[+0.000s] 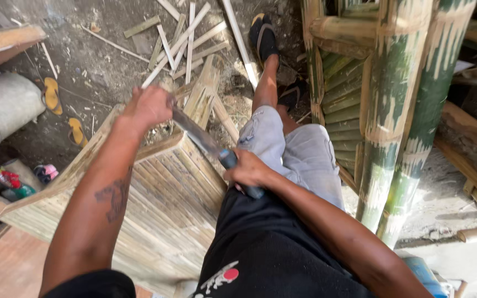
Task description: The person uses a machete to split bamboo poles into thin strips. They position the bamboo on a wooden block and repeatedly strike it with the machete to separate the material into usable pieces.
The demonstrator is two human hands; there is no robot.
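Floor: dirt, strewn with bamboo strips.
Left hand: clenched on blade, centre.
Right hand: grasping knife handle.
Panel: slatted bamboo, beneath blade.

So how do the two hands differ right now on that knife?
The right hand is wrapped around the dark handle of the knife, low and close to the body. The left hand sits higher and farther out, closed at the far end of the blade, above the woven bamboo panel. The left forearm shows a tattoo; the right shows none. Both hands are closed, with the knife running between them.
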